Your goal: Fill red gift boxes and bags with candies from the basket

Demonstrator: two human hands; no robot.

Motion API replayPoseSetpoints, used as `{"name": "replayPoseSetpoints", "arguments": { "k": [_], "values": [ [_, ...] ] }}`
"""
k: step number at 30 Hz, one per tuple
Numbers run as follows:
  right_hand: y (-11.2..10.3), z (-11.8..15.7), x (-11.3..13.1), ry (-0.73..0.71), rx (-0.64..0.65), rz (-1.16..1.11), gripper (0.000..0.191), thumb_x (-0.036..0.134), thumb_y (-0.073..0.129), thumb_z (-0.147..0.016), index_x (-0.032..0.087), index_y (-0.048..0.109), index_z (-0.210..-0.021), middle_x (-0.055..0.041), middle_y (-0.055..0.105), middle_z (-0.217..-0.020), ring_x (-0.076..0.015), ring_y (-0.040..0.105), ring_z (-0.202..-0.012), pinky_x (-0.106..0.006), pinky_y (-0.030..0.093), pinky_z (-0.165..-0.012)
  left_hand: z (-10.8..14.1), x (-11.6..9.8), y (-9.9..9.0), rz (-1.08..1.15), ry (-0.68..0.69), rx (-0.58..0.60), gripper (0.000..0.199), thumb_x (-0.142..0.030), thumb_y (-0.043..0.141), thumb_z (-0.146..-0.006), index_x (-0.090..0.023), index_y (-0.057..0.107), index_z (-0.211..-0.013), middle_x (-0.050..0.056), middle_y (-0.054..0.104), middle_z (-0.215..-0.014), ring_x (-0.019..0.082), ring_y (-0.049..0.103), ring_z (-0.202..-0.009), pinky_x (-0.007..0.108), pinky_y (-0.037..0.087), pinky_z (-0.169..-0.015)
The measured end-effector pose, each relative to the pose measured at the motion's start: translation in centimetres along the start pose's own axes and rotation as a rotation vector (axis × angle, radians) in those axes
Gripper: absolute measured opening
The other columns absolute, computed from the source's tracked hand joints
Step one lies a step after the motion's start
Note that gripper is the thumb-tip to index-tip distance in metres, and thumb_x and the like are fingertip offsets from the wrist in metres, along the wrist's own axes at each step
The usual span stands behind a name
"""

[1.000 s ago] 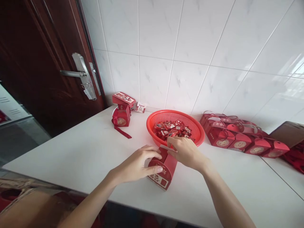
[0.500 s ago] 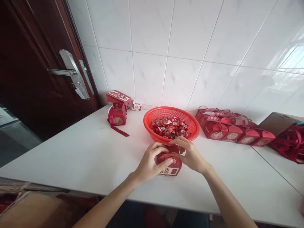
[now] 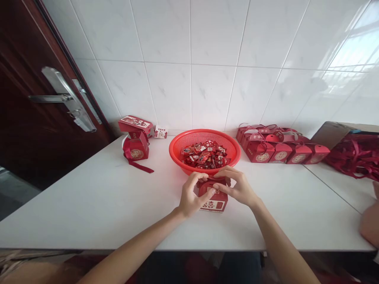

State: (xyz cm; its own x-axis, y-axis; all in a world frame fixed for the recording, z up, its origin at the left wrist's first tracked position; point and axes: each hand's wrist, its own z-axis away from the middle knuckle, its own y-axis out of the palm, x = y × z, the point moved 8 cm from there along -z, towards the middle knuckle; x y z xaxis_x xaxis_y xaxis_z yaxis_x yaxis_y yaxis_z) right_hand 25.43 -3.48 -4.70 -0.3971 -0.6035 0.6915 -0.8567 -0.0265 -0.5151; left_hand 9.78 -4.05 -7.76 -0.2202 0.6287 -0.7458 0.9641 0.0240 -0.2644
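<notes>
A small red gift box [image 3: 213,205] with a white-and-red printed front stands on the table before me. My left hand [image 3: 194,195] grips its top flaps from the left, thumb on the near flap and fingers behind. From the right, my right hand [image 3: 237,185] pinches the same flaps, its thumb close to the left thumb. The flaps lean together between my hands, partly hidden by the fingers. Just behind the box sits a red plastic basket [image 3: 177,159] holding many wrapped candies [image 3: 207,154].
Several red boxes [image 3: 263,152] with ribbons are lined up at the back right, beside a container of dark red ribbons [image 3: 352,154]. Another box with a trailing ribbon [image 3: 139,148] and a card [image 3: 160,132] stand back left. Another person's hand [image 3: 370,225] rests at the right edge.
The view has turned to the right. Both hands have drawn the box's upright flaps together at the top. Another person's hand now shows more at the right edge.
</notes>
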Motion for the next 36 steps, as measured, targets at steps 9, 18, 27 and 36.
{"name": "replayPoseSetpoints", "arguments": {
  "k": [9,18,27,36],
  "values": [
    [0.5,0.5,0.3,-0.070,0.024,0.093,0.026,0.040,0.059,-0.095,0.021,0.075,-0.091,-0.0073,0.066,-0.089,-0.0148,0.058,-0.069,-0.029,0.051,-0.061,0.7,-0.5,-0.7,-0.074,0.078,-0.031,0.017,-0.034,0.058,-0.090,-0.022,0.060,-0.102,0.007,0.059,-0.106,0.023,0.060,-0.103,0.040,0.050,-0.093],
    [0.3,2.1,0.9,-0.027,-0.108,0.252,0.025,0.034,0.054,-0.098,0.023,0.077,-0.099,-0.0101,0.068,-0.101,-0.0200,0.066,-0.085,-0.036,0.058,-0.075,1.3,0.2,-0.2,-0.099,0.008,0.012,0.025,-0.035,0.057,-0.089,-0.022,0.060,-0.110,0.008,0.055,-0.113,0.025,0.057,-0.111,0.044,0.048,-0.100],
    [2.6,6.6,1.8,0.136,-0.184,0.562,0.049,0.039,0.044,-0.102,0.025,0.047,-0.148,-0.0179,0.046,-0.150,-0.0354,0.048,-0.133,-0.058,0.049,-0.101,2.5,1.1,1.6,-0.036,-0.118,0.136,0.039,-0.046,0.047,-0.096,-0.022,0.056,-0.126,0.013,0.045,-0.136,0.030,0.043,-0.135,0.052,0.035,-0.116],
    [2.1,6.6,0.7,0.226,-0.266,0.724,0.060,0.055,0.055,-0.094,0.025,0.046,-0.145,-0.0206,0.047,-0.149,-0.0399,0.041,-0.140,-0.063,0.040,-0.107,3.2,1.7,3.4,0.125,-0.128,0.353,0.057,-0.048,0.027,-0.103,-0.025,0.040,-0.154,0.008,0.031,-0.163,0.030,0.027,-0.151,0.050,0.024,-0.124]
  ]
}}
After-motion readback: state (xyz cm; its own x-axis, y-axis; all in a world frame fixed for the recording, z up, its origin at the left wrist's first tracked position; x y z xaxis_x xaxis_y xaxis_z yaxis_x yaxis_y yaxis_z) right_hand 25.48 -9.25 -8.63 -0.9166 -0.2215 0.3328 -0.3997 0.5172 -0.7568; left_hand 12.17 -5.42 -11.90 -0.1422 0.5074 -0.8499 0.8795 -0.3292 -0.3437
